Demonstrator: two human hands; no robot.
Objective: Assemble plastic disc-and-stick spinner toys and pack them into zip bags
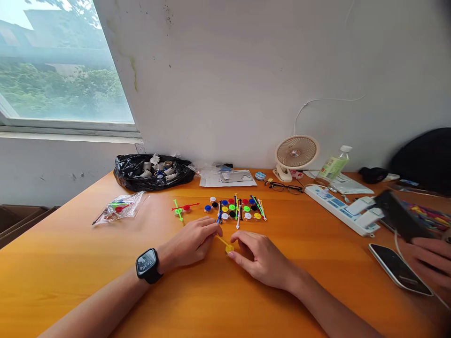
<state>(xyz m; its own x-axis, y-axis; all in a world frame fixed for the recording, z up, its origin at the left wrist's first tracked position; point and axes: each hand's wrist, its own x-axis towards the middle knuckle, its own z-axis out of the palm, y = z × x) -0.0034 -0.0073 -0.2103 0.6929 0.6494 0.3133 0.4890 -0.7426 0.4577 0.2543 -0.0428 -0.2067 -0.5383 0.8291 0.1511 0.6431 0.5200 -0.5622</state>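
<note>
A yellow arrow spinner (pixel 229 249), a thin arrow on a small round base, lies low over the table between my two hands. My left hand (pixel 197 239), wearing a black watch (pixel 147 265), has its fingers curled over the arrow's far-left end, hiding that tip. The thumb and forefinger of my right hand (pixel 262 258) close about the round base at the other end. Just beyond are several coloured round bases (pixel 231 207) in rows, with loose coloured arrows (pixel 238 215) laid across them. Left of these, a green arrow (pixel 178 211) and a red arrow (pixel 185 206) rest on bases.
A clear bag (pixel 118 208) of similar parts lies left, before a black plastic bag (pixel 155 171). A fan (pixel 296 152), eyeglasses (pixel 283 188), bottle (pixel 334 165) and power strip (pixel 340 211) stand right. Another person's hand (pixel 431 258) holds a dark device near a phone (pixel 398 267).
</note>
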